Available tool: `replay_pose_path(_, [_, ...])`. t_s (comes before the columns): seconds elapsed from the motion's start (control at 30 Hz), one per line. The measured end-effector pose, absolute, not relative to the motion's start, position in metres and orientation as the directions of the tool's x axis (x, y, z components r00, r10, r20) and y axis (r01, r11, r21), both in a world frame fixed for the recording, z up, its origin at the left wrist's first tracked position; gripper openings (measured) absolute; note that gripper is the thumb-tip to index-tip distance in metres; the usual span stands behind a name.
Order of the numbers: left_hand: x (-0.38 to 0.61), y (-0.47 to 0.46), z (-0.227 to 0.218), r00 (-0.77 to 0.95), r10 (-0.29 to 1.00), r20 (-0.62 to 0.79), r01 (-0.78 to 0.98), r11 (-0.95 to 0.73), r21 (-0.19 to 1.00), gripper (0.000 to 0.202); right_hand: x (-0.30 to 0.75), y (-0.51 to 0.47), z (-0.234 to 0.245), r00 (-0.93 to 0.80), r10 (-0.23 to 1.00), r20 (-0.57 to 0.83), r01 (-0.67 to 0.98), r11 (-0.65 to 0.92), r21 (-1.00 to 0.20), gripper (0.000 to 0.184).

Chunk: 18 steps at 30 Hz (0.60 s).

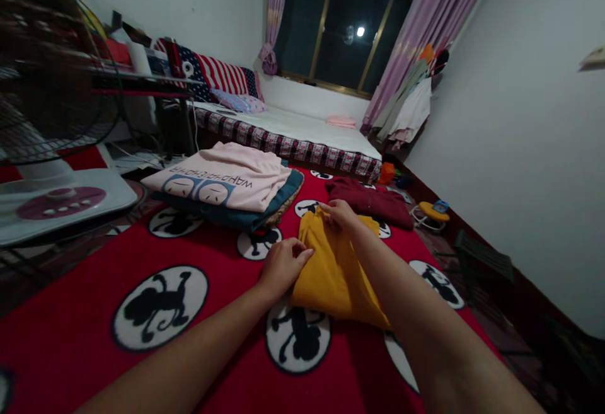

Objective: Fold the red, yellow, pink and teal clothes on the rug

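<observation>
A mustard-yellow garment (pixel 335 275), folded into a rough rectangle, lies on a red blanket (pixel 227 363) printed with monkeys in white circles. My left hand (pixel 282 268) is closed at the garment's left edge, thumb and forefinger pinching the cloth. Over its far end reaches my right hand (pixel 341 213), whose fingers grip the far left corner, where the fabric bunches up. My right forearm hides part of the garment's right side. Beyond it rests a folded dark red garment (pixel 371 203). To the left sits a stack of folded clothes, with a pale pink printed shirt (pixel 227 174) on top.
A fan (pixel 61 193) stands at the far left beside a cluttered desk (pixel 142 77). A low bed (pixel 302 127) runs below the window. Along the right wall are a yellow stool (pixel 432 212) and a dark folding chair (pixel 484 256).
</observation>
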<state>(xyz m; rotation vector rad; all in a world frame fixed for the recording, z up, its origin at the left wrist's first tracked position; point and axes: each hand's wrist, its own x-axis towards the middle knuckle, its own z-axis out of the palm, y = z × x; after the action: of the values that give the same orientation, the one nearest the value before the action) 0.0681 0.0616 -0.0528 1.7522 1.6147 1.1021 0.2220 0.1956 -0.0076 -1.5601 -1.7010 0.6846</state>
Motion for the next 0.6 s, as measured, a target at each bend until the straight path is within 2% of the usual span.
replay_pose_path(0.13, [0.066, 0.063, -0.054, -0.066, 0.979, 0.192, 0.579, -0.119, 0.806, 0.027, 0.226, 0.204, -0.008, 0.003, 0.987, 0.158, 0.648, 0.119, -0.753, 0.017])
replay_pose_path(0.23, [0.067, 0.064, -0.055, -0.068, 0.984, 0.166, 0.598, -0.093, 0.796, 0.030, 0.227, 0.200, -0.004, 0.029, 0.957, 0.289, 0.617, 0.210, -0.759, 0.009])
replay_pose_path(0.37, [0.067, 0.062, -0.055, -0.043, 0.986, 0.161, 0.523, -0.116, 0.845, 0.021, 0.218, 0.190, 0.004, 0.044, 0.892, 0.451, 0.453, 0.384, -0.804, 0.010])
replay_pose_path(0.5, [0.064, 0.060, -0.057, -0.073, 0.975, 0.210, 0.387, -0.166, 0.907, 0.023, 0.210, 0.187, 0.003, 0.031, 0.902, 0.430, 0.316, 0.399, -0.861, 0.014])
replay_pose_path(0.6, [0.064, 0.058, -0.060, -0.084, 0.970, 0.227, 0.415, -0.172, 0.893, 0.022, 0.204, 0.190, -0.008, -0.003, 0.935, 0.355, 0.321, 0.337, -0.885, 0.011])
